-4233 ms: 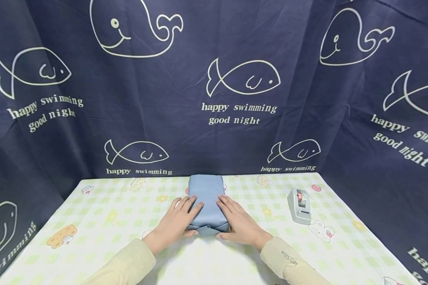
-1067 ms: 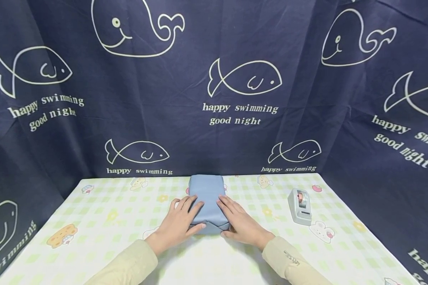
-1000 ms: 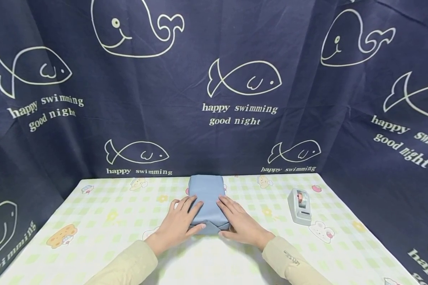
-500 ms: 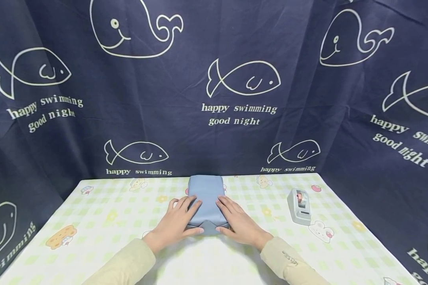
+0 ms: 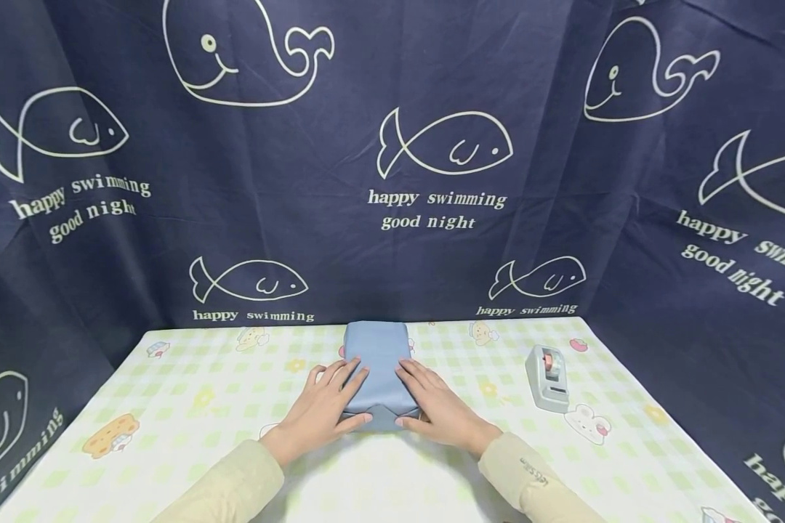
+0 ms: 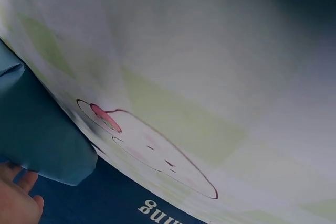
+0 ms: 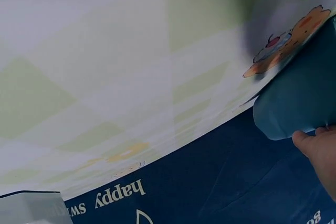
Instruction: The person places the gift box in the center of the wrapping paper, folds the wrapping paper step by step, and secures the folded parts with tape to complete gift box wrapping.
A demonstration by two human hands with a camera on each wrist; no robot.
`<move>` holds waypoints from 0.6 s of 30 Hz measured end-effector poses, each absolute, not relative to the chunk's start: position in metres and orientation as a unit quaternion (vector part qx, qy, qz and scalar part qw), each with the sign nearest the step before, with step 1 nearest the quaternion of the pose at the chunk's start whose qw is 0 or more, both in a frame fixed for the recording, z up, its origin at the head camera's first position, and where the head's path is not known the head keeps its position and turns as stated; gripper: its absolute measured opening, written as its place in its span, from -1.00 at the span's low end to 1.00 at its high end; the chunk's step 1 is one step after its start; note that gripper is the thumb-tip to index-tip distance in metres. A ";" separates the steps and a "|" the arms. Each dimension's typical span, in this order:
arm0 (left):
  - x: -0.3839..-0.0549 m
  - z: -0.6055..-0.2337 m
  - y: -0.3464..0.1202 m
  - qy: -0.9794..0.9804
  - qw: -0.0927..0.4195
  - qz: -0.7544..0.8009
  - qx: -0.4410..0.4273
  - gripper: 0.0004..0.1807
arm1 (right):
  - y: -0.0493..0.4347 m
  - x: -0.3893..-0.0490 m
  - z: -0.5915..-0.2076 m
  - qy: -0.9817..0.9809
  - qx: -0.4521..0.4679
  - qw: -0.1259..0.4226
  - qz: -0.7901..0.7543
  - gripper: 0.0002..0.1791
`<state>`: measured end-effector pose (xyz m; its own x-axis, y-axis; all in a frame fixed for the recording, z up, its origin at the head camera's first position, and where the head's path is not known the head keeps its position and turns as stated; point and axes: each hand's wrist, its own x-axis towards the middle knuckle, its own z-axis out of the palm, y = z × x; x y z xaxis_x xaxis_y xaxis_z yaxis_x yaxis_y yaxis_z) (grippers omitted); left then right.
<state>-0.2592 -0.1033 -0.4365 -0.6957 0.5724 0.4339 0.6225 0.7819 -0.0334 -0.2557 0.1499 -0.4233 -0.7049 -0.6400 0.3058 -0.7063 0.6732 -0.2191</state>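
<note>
Our fingers (image 5: pixel 353 385) lie relaxed and a little apart on the left hand (image 5: pixel 316 412), closer together on the right hand (image 5: pixel 450 415); both press a long, smooth, blue sheet-wrapped block (image 5: pixel 377 367) from two sides. It lies between our hands at the middle of the green-and-white checked tablecloth with cartoon prints (image 5: pixel 190 465). We judge the top covering as done. At the near end, our thumbs touch a pointed, folded flap (image 5: pixel 384 420), and we see no tape on it, so fastening seems left. Well apart on the right is the grey, wedge-shaped tape dispenser (image 5: pixel 549 388), untouched. The sheet has soft sheen and rounded edges; whether paper or fabric, we cannot tell.
</note>
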 end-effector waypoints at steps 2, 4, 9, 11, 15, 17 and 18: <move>-0.259 -0.436 -0.103 -0.920 0.213 -0.057 -0.325 -0.23 | 0.151 -0.255 -0.421 -0.909 0.367 0.089 0.176 -0.13; -0.259 -0.436 -0.102 -0.919 0.213 -0.060 -0.326 -0.23 | 0.154 -0.255 -0.418 -0.908 0.363 0.078 0.195 -0.12; -0.259 -0.436 -0.102 -0.916 0.222 -0.065 -0.328 -0.23 | 0.163 -0.256 -0.410 -0.907 0.342 0.114 0.216 -0.23; -0.260 -0.437 -0.102 -0.915 0.225 -0.063 -0.328 -0.23 | 0.169 -0.258 -0.408 -0.911 0.322 0.155 0.206 -0.31; -0.260 -0.438 -0.102 -0.915 0.228 -0.059 -0.328 -0.23 | 0.187 -0.262 -0.406 -0.918 0.267 0.233 0.177 -0.43; -0.260 -0.438 -0.102 -0.915 0.226 -0.059 -0.328 -0.22 | 0.199 -0.265 -0.404 -0.922 0.236 0.258 0.167 -0.46; -0.260 -0.438 -0.103 -0.916 0.224 -0.059 -0.328 -0.22 | 0.206 -0.266 -0.403 -0.924 0.218 0.266 0.165 -0.47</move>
<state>-0.2599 -0.1025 -0.4379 -0.6846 0.5735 0.4498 0.6268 0.7782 -0.0382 -0.2658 0.2056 -0.4034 -0.7630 -0.3155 0.5642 -0.4911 0.8505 -0.1885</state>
